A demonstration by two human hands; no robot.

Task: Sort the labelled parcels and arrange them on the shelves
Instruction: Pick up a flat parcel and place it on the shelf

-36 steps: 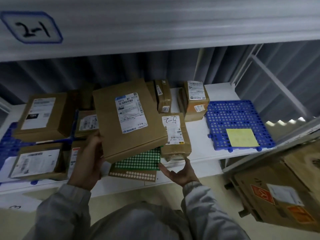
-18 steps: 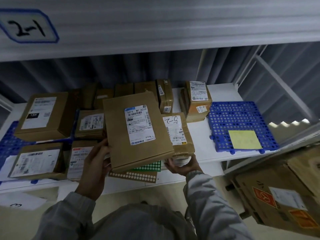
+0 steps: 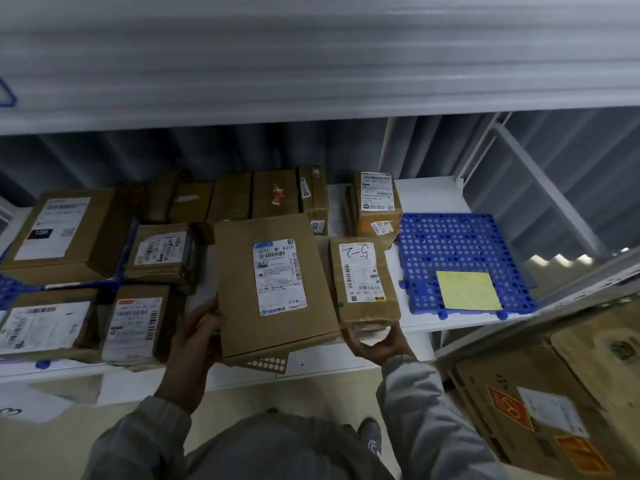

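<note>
Left hand (image 3: pixel 197 332): grips left edge of flat parcel (image 3: pixel 273 285), fingers curled round it.
Right hand (image 3: pixel 375 341): cupped under near end of small parcel (image 3: pixel 363 282) marked "5-2".
Flat parcel: lies on white shelf (image 3: pixel 419 327), front edge, touching small parcel.

We see a white shelf (image 3: pixel 429 192) carrying brown labelled parcels (image 3: pixel 65 233) across its left and middle. At its right end lies a blue perforated mat (image 3: pixel 457 244), bearing a yellow note (image 3: pixel 467 290).
</note>
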